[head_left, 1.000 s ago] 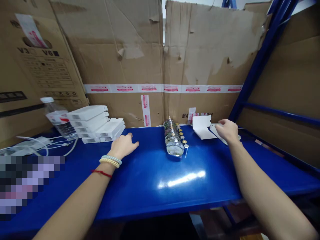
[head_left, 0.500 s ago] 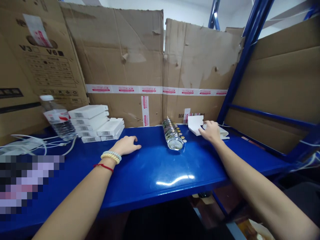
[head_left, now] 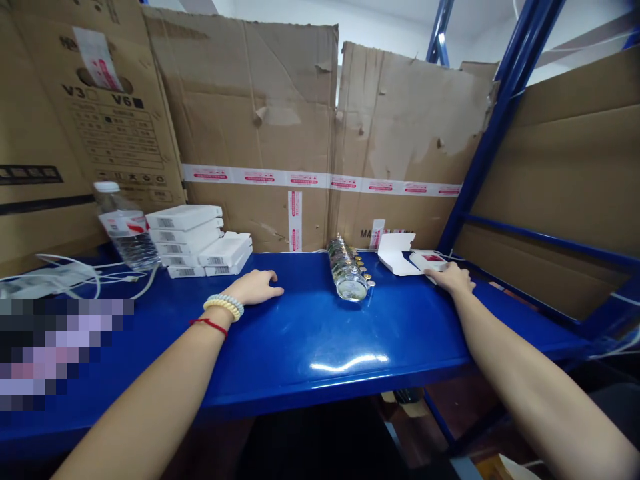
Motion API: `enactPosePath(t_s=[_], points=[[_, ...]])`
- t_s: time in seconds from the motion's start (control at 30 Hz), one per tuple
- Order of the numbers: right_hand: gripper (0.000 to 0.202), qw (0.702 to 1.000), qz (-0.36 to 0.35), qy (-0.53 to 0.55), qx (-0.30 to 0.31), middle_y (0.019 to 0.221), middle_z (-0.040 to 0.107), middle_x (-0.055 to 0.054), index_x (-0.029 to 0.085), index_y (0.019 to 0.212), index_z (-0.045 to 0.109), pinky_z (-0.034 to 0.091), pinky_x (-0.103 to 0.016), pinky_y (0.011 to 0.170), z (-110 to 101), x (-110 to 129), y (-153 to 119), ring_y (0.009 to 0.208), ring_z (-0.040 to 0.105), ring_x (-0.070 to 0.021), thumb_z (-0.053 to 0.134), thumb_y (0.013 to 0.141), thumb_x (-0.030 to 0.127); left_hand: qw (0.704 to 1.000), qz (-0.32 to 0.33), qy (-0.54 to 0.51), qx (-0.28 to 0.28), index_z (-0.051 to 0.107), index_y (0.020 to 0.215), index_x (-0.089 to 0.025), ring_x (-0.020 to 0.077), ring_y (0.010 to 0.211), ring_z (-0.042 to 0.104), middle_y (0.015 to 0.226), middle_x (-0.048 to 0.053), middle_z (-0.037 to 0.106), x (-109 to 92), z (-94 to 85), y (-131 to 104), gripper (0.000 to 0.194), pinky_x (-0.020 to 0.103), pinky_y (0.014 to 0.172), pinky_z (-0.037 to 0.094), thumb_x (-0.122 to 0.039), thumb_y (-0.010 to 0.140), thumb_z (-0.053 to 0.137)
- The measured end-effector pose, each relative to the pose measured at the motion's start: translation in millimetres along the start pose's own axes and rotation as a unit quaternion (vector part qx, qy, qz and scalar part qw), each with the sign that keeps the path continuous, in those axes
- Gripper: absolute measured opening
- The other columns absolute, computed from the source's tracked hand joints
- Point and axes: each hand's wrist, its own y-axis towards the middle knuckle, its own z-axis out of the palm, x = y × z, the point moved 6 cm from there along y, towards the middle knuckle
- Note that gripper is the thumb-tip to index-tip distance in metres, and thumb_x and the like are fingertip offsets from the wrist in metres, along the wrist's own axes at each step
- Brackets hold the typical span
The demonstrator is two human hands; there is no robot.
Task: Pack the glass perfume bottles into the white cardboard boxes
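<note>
Right hand (head_left: 453,280): fingers curled at the white box's (head_left: 400,264) near right edge, seemingly touching; whether they grip, I cannot tell.
Left hand (head_left: 255,287): bare, thumb and fingers apart, near the stacked boxes (head_left: 185,240).
White box: on the blue table's (head_left: 300,333) right, lid folded back, 1 red patch inside.
Step in hand: probably handling the box.
Next move: likely calls for light, steady fingers along its edge.

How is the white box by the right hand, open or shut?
Open: the white box has its lid folded back leftward, end flap upright.
</note>
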Motion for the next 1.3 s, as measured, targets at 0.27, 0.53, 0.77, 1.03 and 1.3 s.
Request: enactPosePath(t_s=[0.27, 0.53, 0.77, 1.03, 1.3], points=[[0.069, 0.975, 0.051, 0.167, -0.138, 0.129, 0.047, -0.032, 0.013, 0.124, 0.054, 0.041, -0.046, 0.092, -33, -14, -10, 0.117, 0.052, -0.0431, 0.068, 0.069, 0.053, 1.0, 0.003, -0.007, -0.009, 0.066, 0.115, -0.016, 0.0333, 0.104, 0.064, 0.113, 0.017, 0.069, -2, -0.7, -3, 0.056, 0.038, 0.087, 0.047, -0.051, 0.073, 0.052], [0.072, 0.891, -0.271, 0.27, -0.243, 0.125, 0.054, -0.02, 0.01, 0.127, 0.045, 0.044, -0.036, 0.094, -77, 78, -88, 0.112, 0.055, -0.0292, 0.068, 0.07, 0.049, 0.973, 0.042, -0.061, -0.221, 0.052, 0.13, -0.012, 0.0296, 0.112, 0.058, 0.122, 0.017, 0.061, -32, -36.1, -21, 0.061, 0.04, 0.097, 0.043, -0.049, 0.08, 0.054], [0.069, 0.732, -0.586, 0.314, -0.149, 0.126, 0.052, -0.015, 0.024, 0.128, 0.04, 0.041, -0.053, 0.102, -53, 207, -219, 0.119, 0.05, -0.034, 0.072, 0.07, 0.046, 0.811, 0.104, -0.549, -0.173, 0.058, 0.115, -0.011, 0.0264, 0.095, 0.064, 0.107, 0.016, 0.066, -55, -26.9, -17, 0.07, 0.036, 0.075, 0.051, -0.068, 0.077, 0.049], [0.089, 0.672, -0.656, 0.334, -0.079, 0.134, 0.044, -0.018, 0.024, 0.142, 0.025, 0.044, -0.056, 0.102, -8, 213, -266, 0.126, 0.047, -0.0356, 0.073, 0.072, 0.049, 0.643, 0.118, -0.737, -0.171, 0.061, 0.116, -0.011, 0.027, 0.1, 0.067, 0.107, 0.012, 0.072, -57, -29.5, -20, 0.049, 0.038, 0.088, 0.053, -0.037, 0.075, 0.067], [0.087, 0.645, -0.627, 0.378, 0.218, 0.114, 0.064, -0.011, 0.024, 0.147, 0.015, 0.056, -0.036, 0.067, 14, 211, -261, 0.085, 0.066, -0.0215, 0.067, 0.078, 0.031, 0.633, 0.068, -0.761, -0.126, 0.061, 0.115, -0.01, 0.0247, 0.093, 0.07, 0.105, 0.012, 0.073, -50, -29.8, -19, 0.043, 0.04, 0.089, 0.054, -0.027, 0.076, 0.064]])
